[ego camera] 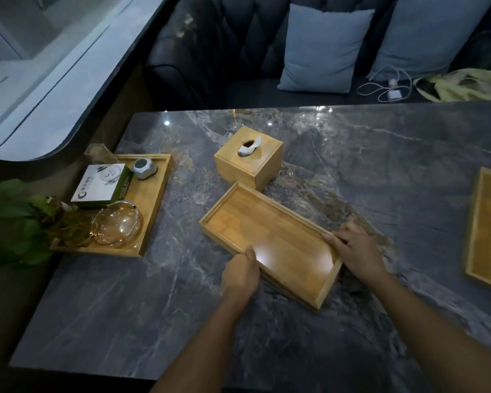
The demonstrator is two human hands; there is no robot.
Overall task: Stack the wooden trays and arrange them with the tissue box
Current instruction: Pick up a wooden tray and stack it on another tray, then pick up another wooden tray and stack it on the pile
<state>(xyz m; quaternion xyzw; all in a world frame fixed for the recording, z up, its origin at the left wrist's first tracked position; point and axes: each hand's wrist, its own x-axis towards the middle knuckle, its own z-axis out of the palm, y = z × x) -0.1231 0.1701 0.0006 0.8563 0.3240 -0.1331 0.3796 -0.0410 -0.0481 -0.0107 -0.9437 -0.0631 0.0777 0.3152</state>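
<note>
In the middle of the frame, a shallow rectangular wooden tray [270, 239] lies at an angle on the dark grey marble counter [380, 165]. Below its near edge I see some extra lines of wood, so I judge that one tray may already sit under it, but I cannot say this for sure. The far corner of the tray is just beside the square wooden tissue box [248, 161], which stands a little above centre with a white tissue coming out of the top. A second empty wooden tray [486, 231] lies at the right edge of the frame, well apart, so stacking is probably not finished, and the final arrangement with the box is left.

The left hand [240, 275] holds the near long rim of the tray, its grip closed on the edge with the thumb inside. The right hand [355, 249] rests over the right short end, fingers curled on the rim, thumb on the inner side.

At the left, another wooden tray [150, 199] carries a glass bowl and a small box.
</note>
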